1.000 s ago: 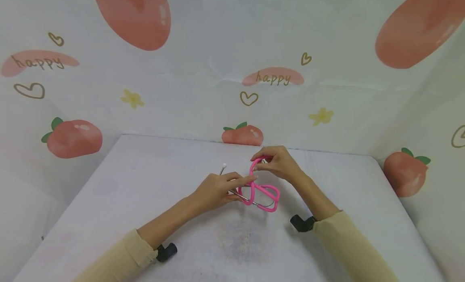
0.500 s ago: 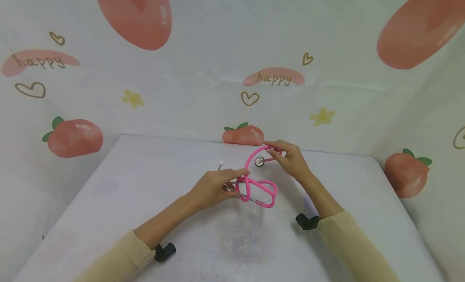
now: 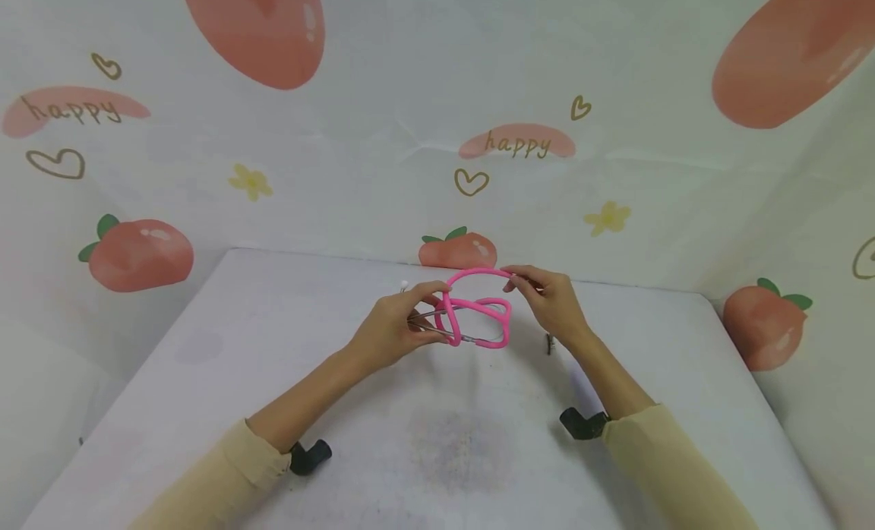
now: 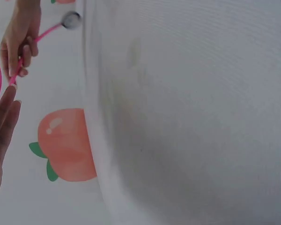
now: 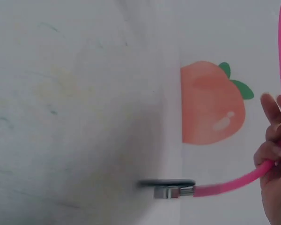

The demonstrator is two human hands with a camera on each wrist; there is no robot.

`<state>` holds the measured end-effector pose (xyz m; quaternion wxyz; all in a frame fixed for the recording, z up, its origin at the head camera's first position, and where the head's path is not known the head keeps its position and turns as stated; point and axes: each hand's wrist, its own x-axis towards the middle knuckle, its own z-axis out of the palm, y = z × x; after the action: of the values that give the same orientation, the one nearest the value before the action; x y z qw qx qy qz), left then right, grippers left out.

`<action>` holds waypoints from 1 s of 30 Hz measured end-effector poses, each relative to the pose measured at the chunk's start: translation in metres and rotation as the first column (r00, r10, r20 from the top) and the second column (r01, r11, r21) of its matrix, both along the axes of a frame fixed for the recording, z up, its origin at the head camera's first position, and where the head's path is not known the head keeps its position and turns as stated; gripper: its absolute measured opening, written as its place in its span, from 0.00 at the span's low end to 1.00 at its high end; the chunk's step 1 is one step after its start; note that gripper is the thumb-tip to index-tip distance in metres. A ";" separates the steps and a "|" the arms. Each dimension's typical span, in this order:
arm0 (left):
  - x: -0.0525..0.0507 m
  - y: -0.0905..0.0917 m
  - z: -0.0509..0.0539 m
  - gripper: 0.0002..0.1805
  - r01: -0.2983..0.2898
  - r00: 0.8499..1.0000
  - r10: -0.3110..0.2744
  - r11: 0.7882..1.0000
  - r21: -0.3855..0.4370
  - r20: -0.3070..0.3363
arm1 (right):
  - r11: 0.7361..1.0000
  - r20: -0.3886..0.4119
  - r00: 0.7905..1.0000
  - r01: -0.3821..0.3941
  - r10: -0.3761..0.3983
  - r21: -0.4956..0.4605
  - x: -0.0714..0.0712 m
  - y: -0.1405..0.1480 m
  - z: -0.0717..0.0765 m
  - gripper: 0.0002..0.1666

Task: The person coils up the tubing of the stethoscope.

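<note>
A stethoscope with coiled pink tubing [image 3: 506,329] is held above the table between both hands. My left hand [image 3: 390,329] grips the coil and metal ear tubes, thumb and fingers on either side; a white eartip [image 3: 404,285] sticks out behind it. To the right, my right hand [image 3: 554,302] pinches the free stretch of tube, which arches over from the coil. Beyond its fingers the chest piece [image 5: 166,192] dangles at the tube's end, apart from the table. In the left wrist view the chest piece [image 4: 71,20] looks blurred, and the left hand is only partly visible.
The white-covered table [image 3: 342,469] has a greyish smudge near its middle. Behind it rises a white cloth backdrop [image 3: 383,196] printed with peaches, hearts and "happy". A black wrist camera [image 3: 311,458] sits at the left cuff, another black camera [image 3: 582,424] at the right.
My left hand has risen and shifted slightly left with the coil. My right hand has moved right, drawing the tube into a wider arch, and the chest piece has swung below it.
</note>
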<state>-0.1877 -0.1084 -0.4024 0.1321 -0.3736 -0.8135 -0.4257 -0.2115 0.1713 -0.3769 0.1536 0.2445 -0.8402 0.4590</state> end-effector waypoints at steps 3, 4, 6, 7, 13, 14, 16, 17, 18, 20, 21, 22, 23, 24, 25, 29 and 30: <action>-0.001 -0.001 0.002 0.43 -0.021 1.000 0.021 1.000 -0.008 0.007 | 1.000 0.026 1.000 0.014 -0.014 0.020 0.004 0.000 -0.003 0.12; -0.002 -0.001 0.002 0.43 -0.027 1.000 0.027 1.000 -0.010 0.010 | 1.000 0.034 0.999 0.015 -0.016 0.024 0.005 0.000 -0.004 0.12; -0.002 -0.002 0.003 0.43 -0.042 0.999 0.042 0.999 -0.015 0.012 | 1.000 0.045 0.999 0.006 -0.007 0.014 0.000 0.004 -0.016 0.12; -0.003 -0.002 0.004 0.42 -0.046 0.999 0.046 0.999 -0.013 0.015 | 1.000 0.050 0.999 0.003 -0.004 0.011 -0.002 0.006 -0.022 0.13; -0.004 -0.002 0.008 0.41 -0.061 0.996 0.059 0.998 0.017 0.065 | 1.000 0.084 0.996 -0.004 0.004 0.000 -0.006 0.013 -0.044 0.12; -0.004 -0.002 0.008 0.41 -0.063 0.995 0.062 0.998 0.021 0.076 | 1.000 0.090 0.996 -0.003 0.002 0.004 -0.005 0.012 -0.044 0.12; -0.004 -0.002 0.009 0.41 -0.065 0.993 0.063 0.998 0.023 0.096 | 1.000 0.101 0.995 -0.001 0.000 0.016 -0.002 0.012 -0.045 0.12; -0.004 -0.001 0.009 0.41 -0.068 0.993 0.066 0.998 0.017 0.101 | 1.000 0.106 0.994 -0.002 0.000 0.026 -0.001 0.011 -0.045 0.12; -0.005 -0.001 0.009 0.41 -0.070 0.992 0.069 0.998 0.009 0.102 | 0.999 0.113 0.994 -0.004 0.000 0.035 0.000 0.011 -0.046 0.12; -0.005 0.000 0.009 0.41 -0.078 0.992 0.079 0.997 -0.016 0.095 | 0.998 0.129 0.992 -0.010 0.002 0.058 0.003 0.010 -0.047 0.12; -0.005 0.001 0.009 0.42 -0.080 0.992 0.082 0.996 -0.026 0.092 | 0.997 0.140 0.990 -0.011 0.001 0.070 0.004 0.010 -0.047 0.12; -0.005 0.001 0.009 0.42 -0.083 0.993 0.086 0.996 -0.039 0.084 | 0.997 0.153 0.988 -0.013 0.000 0.081 0.005 0.010 -0.048 0.11; -0.006 0.001 0.009 0.42 -0.086 0.993 0.089 0.995 -0.052 0.076 | 0.995 0.167 0.986 -0.013 -0.003 0.096 0.005 0.009 -0.048 0.11; -0.006 0.002 0.009 0.42 -0.083 0.994 0.087 0.995 -0.058 0.073 | 0.994 0.184 0.983 -0.015 -0.006 0.111 0.006 0.009 -0.049 0.11; -0.007 0.002 0.008 0.42 -0.075 0.994 0.079 0.995 -0.061 0.073 | 0.992 0.201 0.980 -0.020 -0.005 0.122 0.006 0.009 -0.050 0.11; -0.008 0.002 0.005 0.43 -0.047 0.996 0.052 0.996 -0.075 0.066 | 0.986 0.252 0.968 -0.054 0.012 0.159 0.009 0.007 -0.051 0.11; -0.009 0.002 0.004 0.43 -0.044 0.997 0.048 0.997 -0.071 0.060 | 0.985 0.261 0.965 -0.064 0.020 0.160 0.010 0.007 -0.051 0.11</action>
<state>-0.1966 -0.1066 -0.3981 0.1036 -0.3456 -0.8399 -0.4054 -0.2016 0.1780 -0.4283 0.0118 0.2122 -0.8832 0.4180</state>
